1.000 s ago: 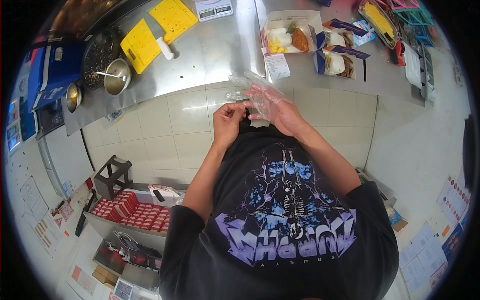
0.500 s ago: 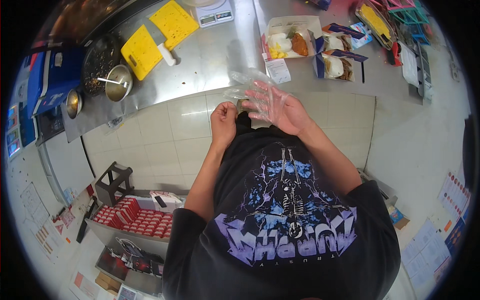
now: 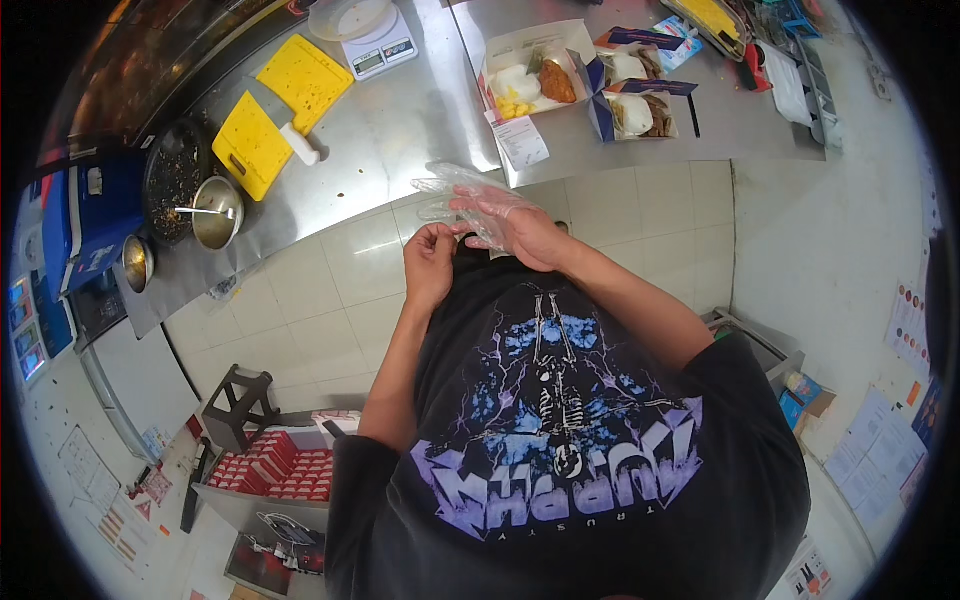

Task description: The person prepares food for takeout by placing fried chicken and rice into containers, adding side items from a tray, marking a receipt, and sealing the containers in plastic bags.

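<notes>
Yellow cutting boards [image 3: 303, 84], white scale [image 3: 383, 48] and metal bowl [image 3: 216, 230] on a steel counter [image 3: 390, 135]

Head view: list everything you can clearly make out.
Counter: 1, steel-grey, across top
Food boxes: 3, white and dark blue, counter's right
Cutting boards: 2, yellow, counter's left
Knife: 1, white-handled, beside them
Scale: 1, white, upper counter
Bowls: 2, metallic, left counter end
Stool: 1, dark, lower left
Packets: many, red, in lower-left bin
Glove: 1, clear, mid-view
Left hand: 1, bare, beside glove
Right hand: 1, partway into glove
</notes>
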The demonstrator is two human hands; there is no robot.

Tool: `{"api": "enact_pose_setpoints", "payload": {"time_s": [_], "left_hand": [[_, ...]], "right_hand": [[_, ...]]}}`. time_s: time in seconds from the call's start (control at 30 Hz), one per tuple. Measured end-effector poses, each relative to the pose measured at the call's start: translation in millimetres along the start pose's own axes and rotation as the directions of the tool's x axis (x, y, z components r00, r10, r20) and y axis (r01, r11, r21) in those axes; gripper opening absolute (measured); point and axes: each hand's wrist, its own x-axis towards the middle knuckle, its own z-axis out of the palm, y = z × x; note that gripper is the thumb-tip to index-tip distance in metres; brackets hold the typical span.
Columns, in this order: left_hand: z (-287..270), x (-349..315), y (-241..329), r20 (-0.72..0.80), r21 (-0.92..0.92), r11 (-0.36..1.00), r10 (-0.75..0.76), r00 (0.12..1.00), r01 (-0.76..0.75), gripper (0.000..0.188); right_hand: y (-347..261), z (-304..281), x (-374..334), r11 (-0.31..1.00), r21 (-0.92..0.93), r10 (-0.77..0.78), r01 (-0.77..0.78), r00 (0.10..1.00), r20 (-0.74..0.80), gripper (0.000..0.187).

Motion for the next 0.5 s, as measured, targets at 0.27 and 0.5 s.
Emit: {"api": "enact_pose_setpoints", "payload": {"time_s": [0.27,0.5], "left_hand": [[0,6,-4,-0.129,0.032,0.996,0.088,0.988,-0.085,0.023],[-13,8,-7,-0.155,-0.124,0.992,0.003,0.988,-0.022,0.018]], "right_hand": [[-6,3,-1,0.976,0.205,0.038,-0.067,0.989,0.143,0.057],[-20,-7,-6,0.978,0.206,0.004,-0.017,0.998,0.063,0.054]]}}
